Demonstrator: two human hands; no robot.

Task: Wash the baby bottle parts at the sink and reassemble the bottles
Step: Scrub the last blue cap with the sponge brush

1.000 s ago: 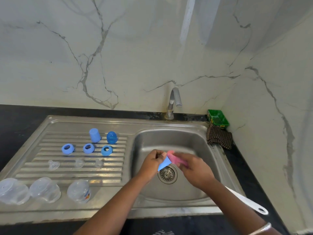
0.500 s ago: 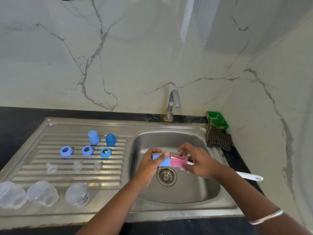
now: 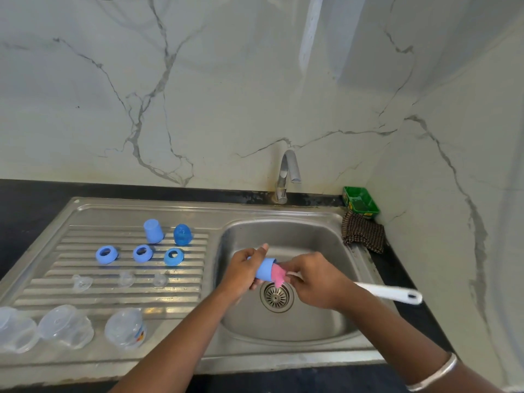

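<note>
Blue cap (image 3: 265, 268) gripped by left hand (image 3: 243, 272) over sink (image 3: 286, 330), mouth facing right. Brush (image 3: 388, 293) gripped by right hand (image 3: 314, 279); pink head at mouth, axes roughly aligned.

Black tabletop (image 3: 25, 194) carries steel sink unit (image 3: 85, 211); drainboard holds blue caps (image 3: 153, 231), rings (image 3: 106, 254), clear nipples (image 3: 81, 282), bottles (image 3: 65, 326). Green box (image 3: 360, 201), checked cloth (image 3: 363, 232) at right.
</note>
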